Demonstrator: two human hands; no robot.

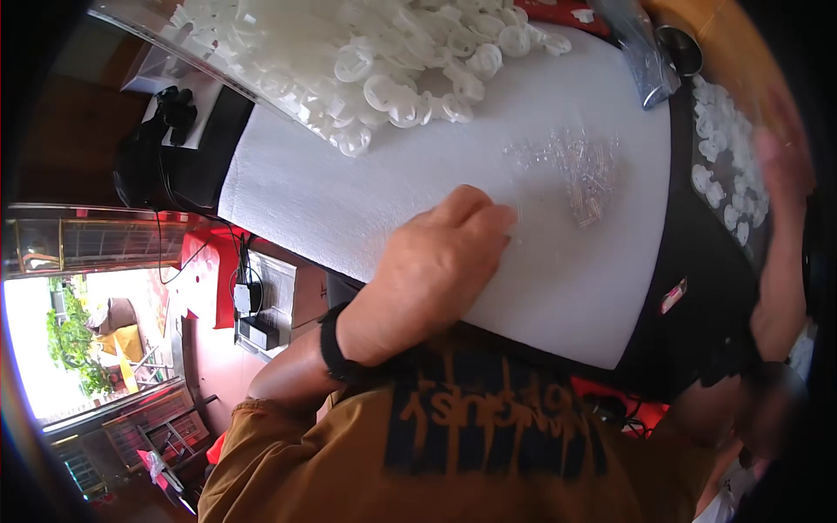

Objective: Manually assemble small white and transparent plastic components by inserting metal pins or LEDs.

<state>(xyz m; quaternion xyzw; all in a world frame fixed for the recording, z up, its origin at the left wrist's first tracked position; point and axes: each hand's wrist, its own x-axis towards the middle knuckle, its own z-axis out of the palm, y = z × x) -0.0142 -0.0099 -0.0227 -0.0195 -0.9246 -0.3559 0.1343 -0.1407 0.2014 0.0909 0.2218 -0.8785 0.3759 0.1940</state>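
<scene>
My left hand (436, 270) rests on a white foam-like table top (349, 200), seen from the back, with its fingers bunched together and pointing right. The fingertips are hidden, so I cannot tell if they pinch anything. Just beyond them lies a scatter of tiny clear parts (584, 170). My right hand (780, 166) is raised at the far right and is blurred. It is against a clear bag of small white round parts (728, 170); its grip is unclear. A black band (331, 344) circles my left wrist.
A large heap of white round plastic pieces (384, 61) fills the far side of the table. A clear plastic bag (641, 48) and a dark round object (680, 48) lie at the far right. Black cloth (697, 305) hangs over the table's edge. Boxes and cables (257, 305) sit below on the left.
</scene>
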